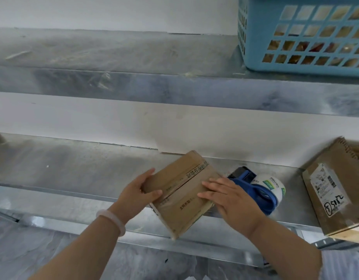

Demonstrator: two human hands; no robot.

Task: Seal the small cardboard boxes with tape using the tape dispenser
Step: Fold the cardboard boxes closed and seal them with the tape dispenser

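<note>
Small cardboard box (182, 207) on the shelf (83, 168) between the hands: left hand (138, 194) grips its end, right hand (229, 196) presses the flaps with flat fingers. The flaps are best held flush and the seam closed before reaching for the tape dispenser (265, 188), just beyond the right hand.

Storeroom, bare metal shelving (174, 91), blue basket (303, 35), labelled parcel (334, 190)

Left arm: bare, enters from near left, reaching far and right; pale bangle (112, 220) at the wrist.
Left hand (137, 191): grips the left end of the small cardboard box (174, 179), thumb laid on top, fingers curled round the far side.
Right arm: bare forearm, enters from near right, angled left.
Right hand (230, 199): palm down, fingers (212, 185) straight and slightly spread, pressing flat on the box top.
</note>
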